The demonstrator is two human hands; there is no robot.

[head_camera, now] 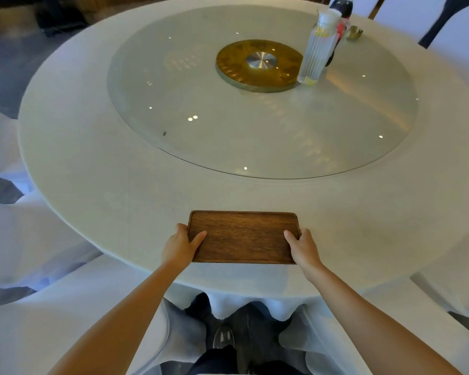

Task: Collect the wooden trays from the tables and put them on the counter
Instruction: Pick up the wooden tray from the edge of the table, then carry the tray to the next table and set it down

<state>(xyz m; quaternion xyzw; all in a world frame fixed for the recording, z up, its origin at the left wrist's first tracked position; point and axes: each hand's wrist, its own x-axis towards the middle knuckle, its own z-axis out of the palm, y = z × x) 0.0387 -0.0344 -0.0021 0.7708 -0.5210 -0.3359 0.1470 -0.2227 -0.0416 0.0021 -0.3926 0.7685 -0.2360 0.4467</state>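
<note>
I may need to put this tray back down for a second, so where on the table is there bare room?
The white cloth ring between the glass turntable and the table edge is bare left and right of the wooden tray. The turntable's near half is bare too. Its far right is crowded: clear bottle, dark bottle, small metal cup.

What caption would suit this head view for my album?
Both hands, left and right, grip the ends of a wooden tray at the near edge of a round table.

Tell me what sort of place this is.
Probably a restaurant or banquet hall dining room. The large round table in a white tablecloth carries a round glass turntable on a gold-coloured hub, and chairs in white fabric covers stand around it.
</note>
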